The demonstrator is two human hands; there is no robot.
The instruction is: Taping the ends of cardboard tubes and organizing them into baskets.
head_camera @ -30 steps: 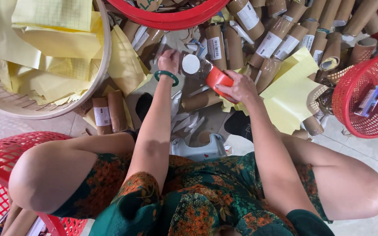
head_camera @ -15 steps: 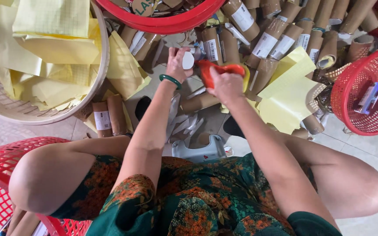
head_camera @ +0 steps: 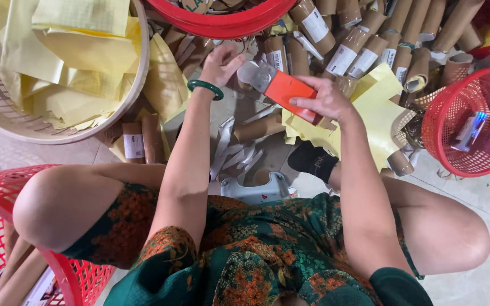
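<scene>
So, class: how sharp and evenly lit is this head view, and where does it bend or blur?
Head view: soft, even light with faint shadows; the right hand and orange tool are fairly sharp, the left hand slightly smeared; the red basket curves near the edge.

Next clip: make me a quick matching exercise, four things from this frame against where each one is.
Things:
1. red tool
2. green bangle
3. yellow paper sheets
4. black sock

Places:
A. on the left wrist
B. piled in the pale round basket
C. on the floor under the right forearm
D. in the right hand

Pairs: 1-D, 2-A, 3-B, 4-C
</scene>
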